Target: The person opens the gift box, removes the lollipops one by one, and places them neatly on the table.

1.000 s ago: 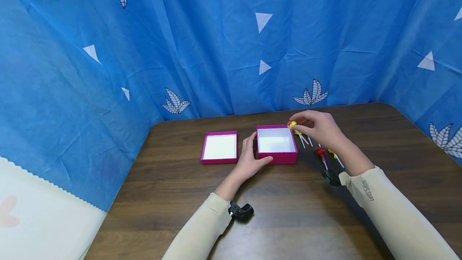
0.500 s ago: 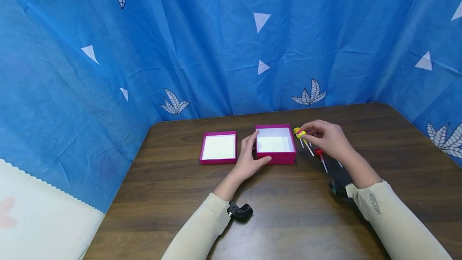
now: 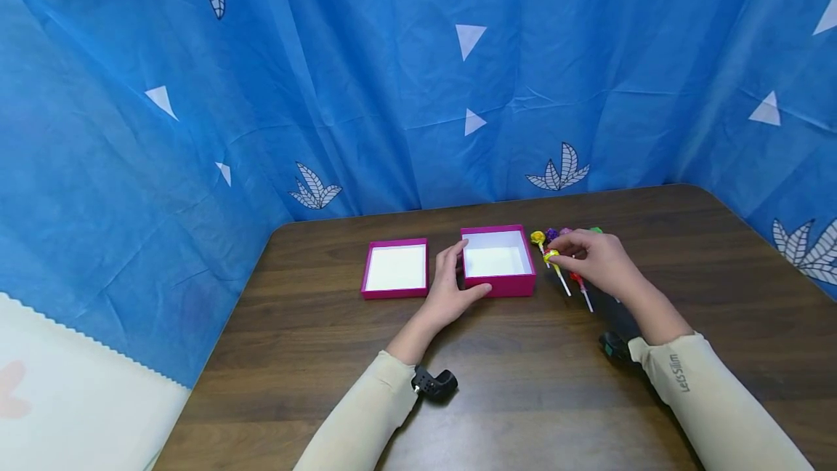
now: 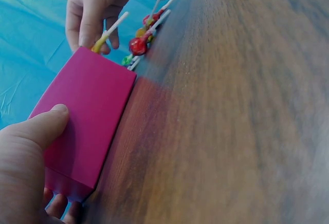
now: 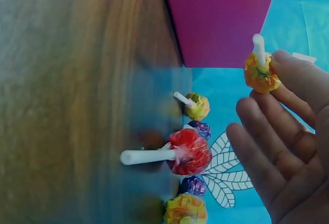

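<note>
A pink box stands on the table with its top off and its white inside showing. My left hand grips its left side, the thumb on the front face. Between thumb and forefinger, my right hand pinches a yellow-wrapped lollipop just right of the box, its white stick pointing toward me. Under and around that hand lie more lollipops: a red one, a yellow one, a purple one and a green one, some partly hidden by the hand.
The pink lid lies white inside up, left of the box beyond my left fingers. A blue patterned curtain hangs along the back edge of the brown wooden table. Black cameras are strapped to both wrists.
My right hand has moved from the box's right rim rightward and a little toward me, carrying the yellow lollipop, whose stick now points toward me. The left hand keeps its grip on the box.
</note>
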